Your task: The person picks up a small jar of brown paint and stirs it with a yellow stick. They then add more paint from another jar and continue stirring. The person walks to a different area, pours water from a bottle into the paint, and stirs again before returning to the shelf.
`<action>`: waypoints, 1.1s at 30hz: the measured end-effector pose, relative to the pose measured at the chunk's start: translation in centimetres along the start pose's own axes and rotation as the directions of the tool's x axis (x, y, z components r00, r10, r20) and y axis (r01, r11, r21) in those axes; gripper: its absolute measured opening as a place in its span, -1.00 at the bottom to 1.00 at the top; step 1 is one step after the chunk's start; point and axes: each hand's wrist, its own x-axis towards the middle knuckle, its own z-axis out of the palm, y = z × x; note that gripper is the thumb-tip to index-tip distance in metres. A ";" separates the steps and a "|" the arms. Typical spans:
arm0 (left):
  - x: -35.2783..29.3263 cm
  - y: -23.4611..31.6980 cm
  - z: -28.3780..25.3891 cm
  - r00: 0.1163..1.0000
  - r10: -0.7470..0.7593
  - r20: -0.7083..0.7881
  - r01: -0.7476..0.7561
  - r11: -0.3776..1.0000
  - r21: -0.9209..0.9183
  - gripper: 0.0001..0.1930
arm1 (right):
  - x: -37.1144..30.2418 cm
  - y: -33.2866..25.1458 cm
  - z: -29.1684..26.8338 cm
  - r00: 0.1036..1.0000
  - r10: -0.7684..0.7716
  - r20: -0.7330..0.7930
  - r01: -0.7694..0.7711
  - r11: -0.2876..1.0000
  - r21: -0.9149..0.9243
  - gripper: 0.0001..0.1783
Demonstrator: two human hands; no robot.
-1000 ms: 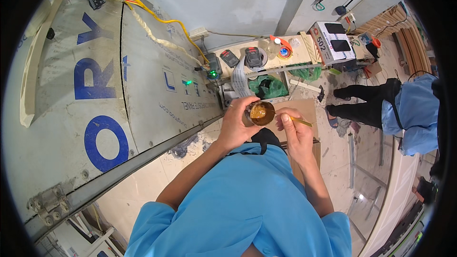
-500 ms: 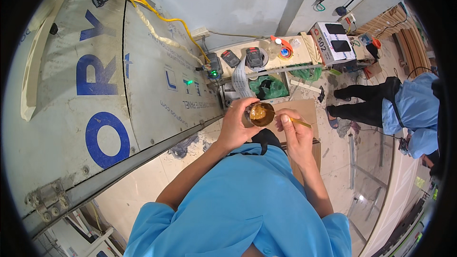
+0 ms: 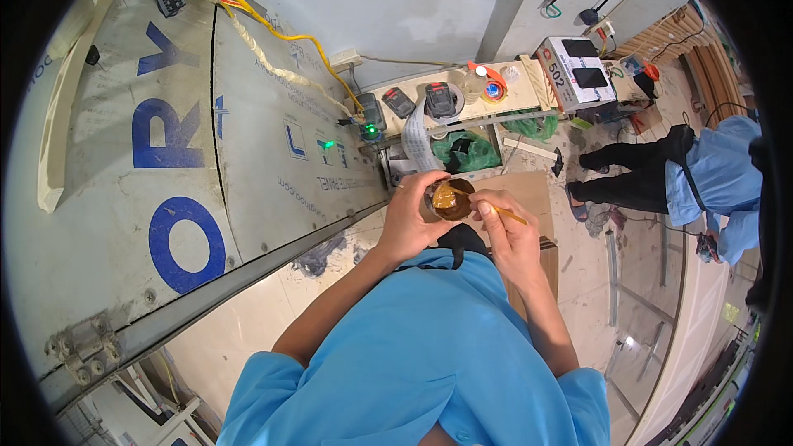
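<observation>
Left hand (image 3: pixel 409 216): gripping round brown-lined cup (image 3: pixel 456 211), glossy amber paste (image 3: pixel 445 197) inside | right hand (image 3: pixel 514 235): pinching slim yellow stick (image 3: pixel 513 215)

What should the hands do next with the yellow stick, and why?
Maybe the right hand should stir gently: its yellow stick reaches into the cup, where there's amber-brown stuff, and the left hand is holding the cup.

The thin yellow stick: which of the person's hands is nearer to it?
The right hand: it grips the stick. The left hand is farther, to the stick's left, holding the round, open cup of glossy brown paste.
</observation>
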 end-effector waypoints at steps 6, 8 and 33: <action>-0.1 -0.1 0.3 0.999 -0.004 0.042 0.003 1.000 0.018 -0.22 | 0.4 -0.1 -0.6 0.996 -0.016 0.092 0.023 0.997 -0.072 -0.75; -0.1 -0.2 0.5 0.999 -0.009 0.036 0.009 1.000 0.004 -0.22 | 0.4 0.0 -0.7 0.994 -0.070 0.080 0.083 0.983 -0.163 -0.75; 0.7 -0.5 0.0 1.000 0.008 0.009 -0.008 1.000 0.011 -0.23 | 0.9 1.2 -1.1 0.989 0.116 0.091 -0.124 0.989 0.084 -0.68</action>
